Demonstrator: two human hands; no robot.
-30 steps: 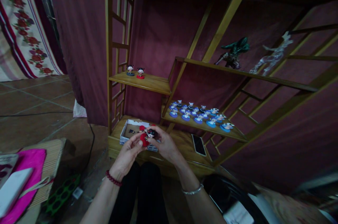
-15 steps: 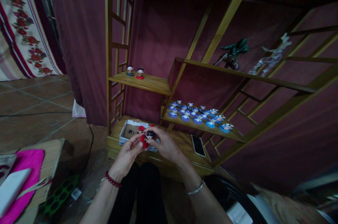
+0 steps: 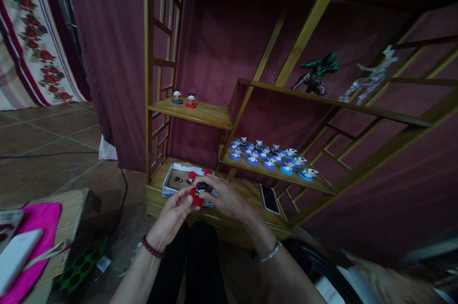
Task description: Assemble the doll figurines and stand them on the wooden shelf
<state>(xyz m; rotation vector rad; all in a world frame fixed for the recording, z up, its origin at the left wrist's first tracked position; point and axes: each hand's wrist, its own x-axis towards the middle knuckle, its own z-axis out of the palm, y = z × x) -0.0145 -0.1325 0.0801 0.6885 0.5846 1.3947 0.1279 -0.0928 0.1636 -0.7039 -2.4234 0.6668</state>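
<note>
A wooden rack (image 3: 148, 79) is backed by dark red cloth (image 3: 225, 32), and a box (image 3: 167, 188) is set near the bottom shelf (image 3: 246, 189)'s front-left corner. Now the red base (image 3: 195, 197) is pinched by the left hand (image 3: 174, 214), almost closed; the doll (image 3: 201, 188) is gripped by the right hand (image 3: 226, 197), fingers curled. Should either pinch be loosened, the doll could be dropped: it is held between both hands' fingertips.

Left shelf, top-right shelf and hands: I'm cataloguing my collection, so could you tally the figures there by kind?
Black-haired figurines with red round bases: 2
Black-haired figurine with dark round base: 1
Green-and-dark figure: 1
Clear, glassy-looking figure: 1
Total: 5
</note>
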